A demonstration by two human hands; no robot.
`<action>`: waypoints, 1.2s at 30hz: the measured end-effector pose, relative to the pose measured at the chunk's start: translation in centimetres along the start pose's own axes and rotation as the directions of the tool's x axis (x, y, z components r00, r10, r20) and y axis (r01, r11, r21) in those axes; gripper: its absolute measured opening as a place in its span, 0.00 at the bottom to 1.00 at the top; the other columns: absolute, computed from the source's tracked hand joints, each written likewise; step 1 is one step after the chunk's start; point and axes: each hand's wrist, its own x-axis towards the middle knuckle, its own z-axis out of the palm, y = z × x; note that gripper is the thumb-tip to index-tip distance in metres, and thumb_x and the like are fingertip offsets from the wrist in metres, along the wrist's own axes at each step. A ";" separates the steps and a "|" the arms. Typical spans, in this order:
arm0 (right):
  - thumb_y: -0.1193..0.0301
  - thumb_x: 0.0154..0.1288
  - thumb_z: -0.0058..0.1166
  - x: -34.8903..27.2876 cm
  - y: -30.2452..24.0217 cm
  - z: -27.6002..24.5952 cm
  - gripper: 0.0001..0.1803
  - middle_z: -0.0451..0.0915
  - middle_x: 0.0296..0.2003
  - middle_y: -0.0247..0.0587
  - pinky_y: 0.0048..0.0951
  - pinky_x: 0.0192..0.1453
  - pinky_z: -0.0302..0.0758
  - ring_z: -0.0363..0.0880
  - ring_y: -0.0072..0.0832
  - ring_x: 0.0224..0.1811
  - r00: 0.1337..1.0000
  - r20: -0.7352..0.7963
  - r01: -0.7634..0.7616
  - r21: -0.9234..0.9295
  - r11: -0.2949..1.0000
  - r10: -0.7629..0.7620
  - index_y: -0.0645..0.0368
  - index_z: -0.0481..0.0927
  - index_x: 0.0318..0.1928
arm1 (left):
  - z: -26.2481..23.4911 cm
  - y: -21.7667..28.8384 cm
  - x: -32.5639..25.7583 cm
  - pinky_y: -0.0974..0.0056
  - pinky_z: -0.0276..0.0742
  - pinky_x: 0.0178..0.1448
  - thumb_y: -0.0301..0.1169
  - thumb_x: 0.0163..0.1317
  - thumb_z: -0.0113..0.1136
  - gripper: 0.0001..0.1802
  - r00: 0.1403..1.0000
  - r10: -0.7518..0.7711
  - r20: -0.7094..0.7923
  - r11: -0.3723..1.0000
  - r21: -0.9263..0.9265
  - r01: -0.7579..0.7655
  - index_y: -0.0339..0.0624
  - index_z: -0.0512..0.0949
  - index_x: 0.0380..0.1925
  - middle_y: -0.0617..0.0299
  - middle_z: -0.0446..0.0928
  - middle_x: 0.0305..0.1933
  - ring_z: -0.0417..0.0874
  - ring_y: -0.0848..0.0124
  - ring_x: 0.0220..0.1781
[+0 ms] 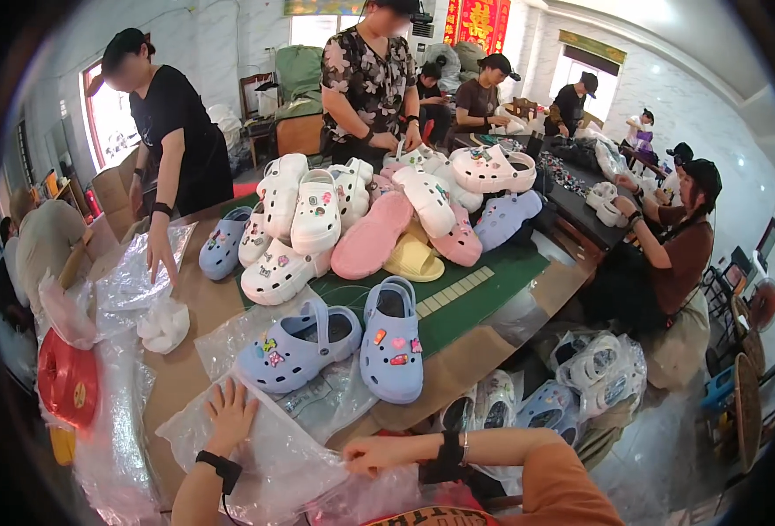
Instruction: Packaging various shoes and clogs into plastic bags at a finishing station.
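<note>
My left hand [231,415] lies flat with fingers spread on a clear plastic bag [284,456] at the table's near edge. With fingers curled closed, my right hand [377,455] grips the same bag's right edge. Just beyond the bag are two light blue clogs with colourful charms. The left clog [295,355] rests partly on its side, its heel strap raised. Its mate, the right clog [393,344], has its toe toward me. More clear plastic film lies under the pair.
A heap of white, pink and blue clogs with a yellow slipper [416,257] covers the table's middle. At left are a red tape roll [66,377] and plastic bags [142,280]. Bagged clogs [598,373] sit low at right. A co-worker's hand [161,254] reaches in; others work beyond.
</note>
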 end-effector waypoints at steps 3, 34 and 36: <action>0.60 0.63 0.46 -0.8 -1.1 -0.6 0.14 0.66 0.23 0.29 0.20 0.25 0.64 0.66 0.16 0.22 0.998 0.001 0.064 -0.039 0.997 -0.064 0.59 0.69 0.35 | 0.7 -0.7 -0.2 0.36 0.34 0.62 0.51 0.61 0.34 0.32 0.999 -0.023 -0.022 1.000 -0.007 0.023 0.47 0.55 0.62 0.52 0.45 0.69 0.41 0.45 0.68; 0.61 0.49 0.57 -4.9 -16.4 -11.4 0.27 0.78 0.30 0.51 0.33 0.37 0.70 0.77 0.36 0.33 0.819 -0.567 -0.393 -0.671 0.629 -0.094 0.59 0.71 0.50 | 0.4 -2.9 1.6 0.36 0.36 0.64 0.52 0.58 0.43 0.34 0.995 0.098 -0.012 0.991 0.094 -0.096 0.57 0.52 0.63 0.55 0.46 0.69 0.42 0.47 0.69; 0.67 0.51 0.57 -4.1 -16.1 -11.1 0.34 0.76 0.31 0.43 0.24 0.33 0.67 0.71 0.22 0.29 0.908 -0.404 -0.276 -0.772 0.573 -0.107 0.57 0.61 0.59 | 0.5 -2.7 1.8 0.36 0.37 0.64 0.50 0.57 0.46 0.33 0.993 0.102 -0.055 0.991 0.089 -0.097 0.55 0.55 0.62 0.55 0.47 0.68 0.43 0.47 0.69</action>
